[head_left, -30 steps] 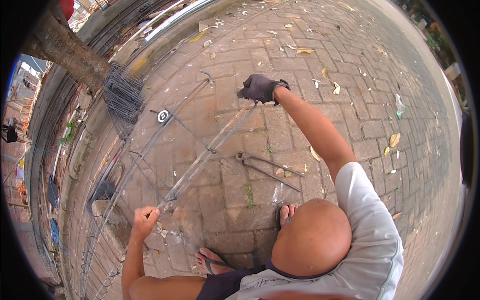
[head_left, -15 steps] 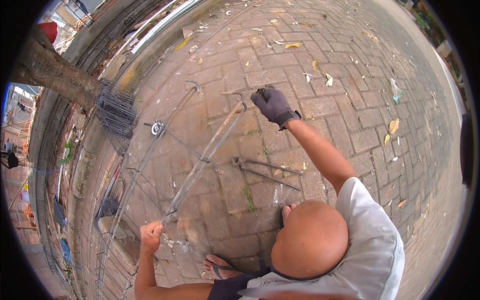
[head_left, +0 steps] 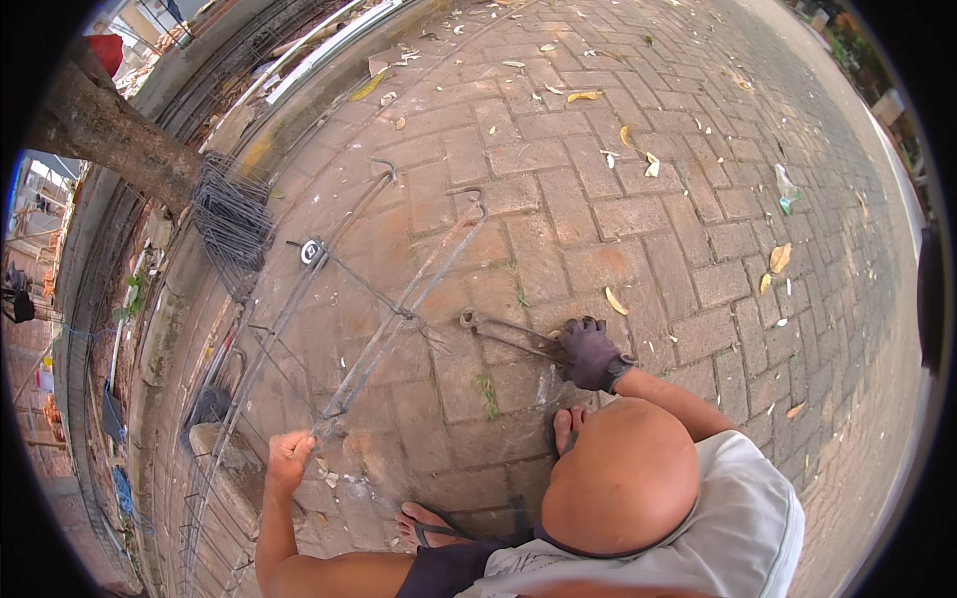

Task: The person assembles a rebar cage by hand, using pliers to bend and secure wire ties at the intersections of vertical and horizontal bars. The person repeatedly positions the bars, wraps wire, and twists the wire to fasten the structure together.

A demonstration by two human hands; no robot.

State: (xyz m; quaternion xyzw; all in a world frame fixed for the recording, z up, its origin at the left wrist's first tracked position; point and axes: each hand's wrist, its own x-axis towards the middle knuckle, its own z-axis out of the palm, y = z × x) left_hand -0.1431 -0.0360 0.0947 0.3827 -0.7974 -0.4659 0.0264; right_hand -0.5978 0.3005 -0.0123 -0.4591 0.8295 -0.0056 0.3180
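My bare left hand [head_left: 288,460] is closed around the near end of a steel rebar frame [head_left: 371,359], whose long bars run away over the bricks and finish in bent hooks. On the right, my gloved right hand [head_left: 592,355] grips the handles of a pair of pincers [head_left: 508,334]. The pincers lie low over the paving, their rounded head pointing left toward the bars. A cross bar meets the frame at a tied joint [head_left: 404,313], with loose wire ends beside it.
Against a tree trunk [head_left: 120,135] rests a bundle of bent steel stirrups [head_left: 231,217]. A tape measure [head_left: 312,252] sits on the bars at left. A concrete block [head_left: 234,468] lies by my left arm. Dry leaves [head_left: 781,257] and a plastic scrap [head_left: 787,187] dot the brick paving.
My right hand has come back from the hooked far ends of the bars and closed on the pincers' handles, drawing them together. My left hand keeps its hold, shifted slightly.
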